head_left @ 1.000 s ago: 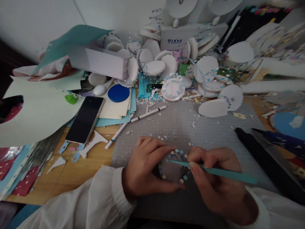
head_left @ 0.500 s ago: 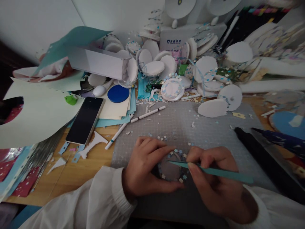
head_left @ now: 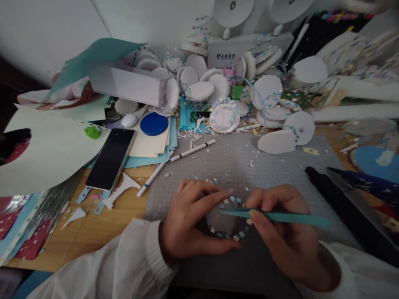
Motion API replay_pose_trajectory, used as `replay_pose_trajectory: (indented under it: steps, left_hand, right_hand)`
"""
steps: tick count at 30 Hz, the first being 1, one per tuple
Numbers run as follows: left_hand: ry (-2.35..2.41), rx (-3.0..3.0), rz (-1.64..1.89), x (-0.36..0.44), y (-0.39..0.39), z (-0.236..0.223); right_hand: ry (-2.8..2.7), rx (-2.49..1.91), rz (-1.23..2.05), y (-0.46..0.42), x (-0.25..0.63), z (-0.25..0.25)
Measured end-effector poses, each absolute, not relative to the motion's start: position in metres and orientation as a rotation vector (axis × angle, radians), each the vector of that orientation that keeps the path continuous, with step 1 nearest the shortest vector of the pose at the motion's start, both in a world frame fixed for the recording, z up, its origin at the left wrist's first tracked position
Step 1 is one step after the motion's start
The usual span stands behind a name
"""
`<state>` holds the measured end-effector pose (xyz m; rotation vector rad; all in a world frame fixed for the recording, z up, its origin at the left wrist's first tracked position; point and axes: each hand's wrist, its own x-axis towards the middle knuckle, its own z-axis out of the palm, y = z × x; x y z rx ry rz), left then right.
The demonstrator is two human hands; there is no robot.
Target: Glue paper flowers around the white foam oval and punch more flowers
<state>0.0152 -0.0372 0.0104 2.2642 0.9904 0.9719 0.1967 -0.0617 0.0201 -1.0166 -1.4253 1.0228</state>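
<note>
Teal tweezers (head_left: 289, 217) are pinched between the thumb and fingers of my right hand (head_left: 280, 232). Their thin tip reaches left over a small greyish round piece (head_left: 221, 219), whose rim carries tiny white and blue flowers (head_left: 242, 234). My left hand (head_left: 187, 224) curves around this piece from the left, with its index finger along the far edge and its thumb along the near edge. Part of the left rim is hidden under that hand. The piece lies low over the grey cutting mat (head_left: 187, 166). A few loose flowers (head_left: 212, 181) are scattered just beyond it.
A phone (head_left: 111, 158), white pens (head_left: 193, 150) and a blue disc (head_left: 153, 123) lie to the left. White discs (head_left: 277, 142) with flower strings are heaped along the back. A long black object (head_left: 343, 207) lies at the right, near a dark blue pointed one (head_left: 364, 176).
My right hand has shifted slightly, and the tweezers lie a little more level, with their tip still over the round piece. My left hand stays around it. The view has moved slightly.
</note>
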Motion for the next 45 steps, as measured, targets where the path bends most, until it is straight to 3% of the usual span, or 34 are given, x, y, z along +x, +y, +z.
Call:
replay_pose_trajectory:
  steps: [8, 45]
  left_hand:
    - [0.979, 2.271, 0.948, 0.0141, -0.0380, 0.0079]
    - [0.887, 2.190, 0.907, 0.0135, -0.0386, 0.0094]
  right_hand:
    - [-1.540, -1.013, 0.904, -0.0610, 0.2001, 0.0215]
    - [-1.158, -0.993, 1.308, -0.0553, 0.2047, 0.0212]
